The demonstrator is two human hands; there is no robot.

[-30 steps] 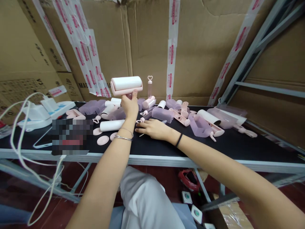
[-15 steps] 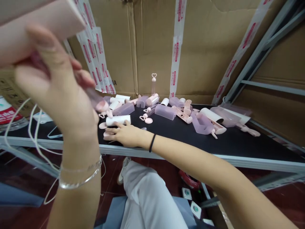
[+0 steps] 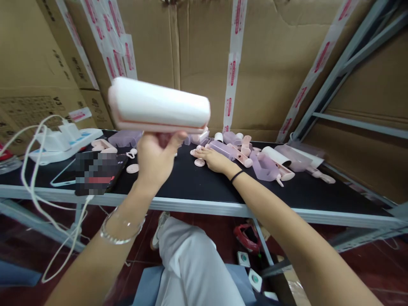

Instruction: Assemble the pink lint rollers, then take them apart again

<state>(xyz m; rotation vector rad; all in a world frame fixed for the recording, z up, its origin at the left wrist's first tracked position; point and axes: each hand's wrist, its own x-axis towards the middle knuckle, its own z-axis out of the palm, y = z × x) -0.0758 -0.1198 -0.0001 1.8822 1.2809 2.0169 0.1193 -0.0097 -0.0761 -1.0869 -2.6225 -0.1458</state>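
My left hand (image 3: 157, 159) is raised above the black table (image 3: 204, 189) and grips the handle of a pink lint roller (image 3: 157, 106) with a white roll, held level close to the camera. My right hand (image 3: 214, 158) lies on the table farther back, fingers stretched toward a small pink round cap (image 3: 199, 162) and a heap of pink and lilac roller parts (image 3: 237, 148). Nothing is seen in the right hand.
A phone (image 3: 92, 174), a white charger block (image 3: 65, 140) and white cables (image 3: 35, 178) are at the table's left. White rolls and lilac covers (image 3: 274, 163) lie at the right. Cardboard boxes (image 3: 197, 55) wall the back; a metal rack (image 3: 350, 63) stands at right.
The left hand swung the lint roller close to the camera at the upper left, then back to centre. The right hand slid toward the table's near edge, then away to the pile of parts.
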